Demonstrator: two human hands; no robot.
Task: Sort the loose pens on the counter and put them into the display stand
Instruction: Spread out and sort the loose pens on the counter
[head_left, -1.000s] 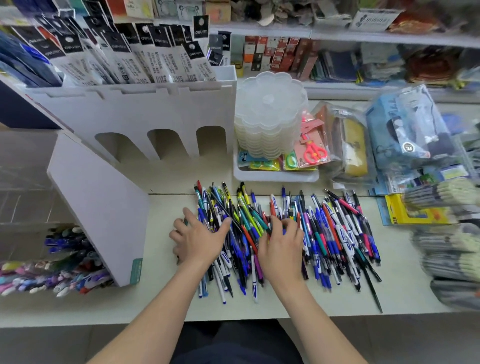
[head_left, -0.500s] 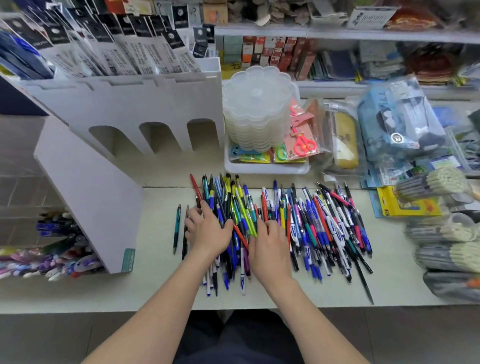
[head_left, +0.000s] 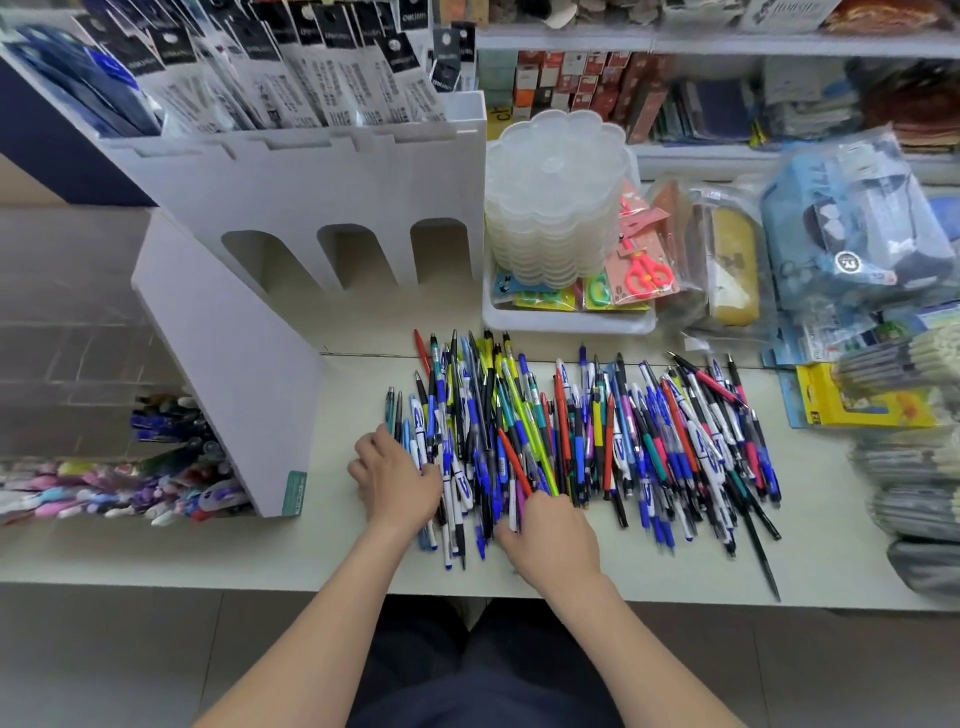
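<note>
A wide heap of loose pens (head_left: 597, 436), mostly blue, white, black, red and green, lies across the pale counter (head_left: 332, 551). My left hand (head_left: 397, 480) rests at the heap's left edge, fingers bent, thumb touching white-and-blue pens. My right hand (head_left: 553, 540) lies palm down on the near middle of the heap, fingertips pushed in among the pens. I see no pen lifted by either hand. The white display stand (head_left: 332, 192) rises behind the heap to the left, with three arched openings low down and packaged pens in its top slots.
The stand's slanted side panel (head_left: 228, 364) juts toward me at left, with more pens (head_left: 156, 467) behind clear plastic beside it. A white tray (head_left: 566, 322) with stacked clear lids and scissors sits behind the heap. Bagged goods and pencil bundles (head_left: 904, 457) crowd the right.
Both hands have slid back toward the near side of the heap. My left hand has shifted to the heap's left edge, and two dark pens now lie apart there.
</note>
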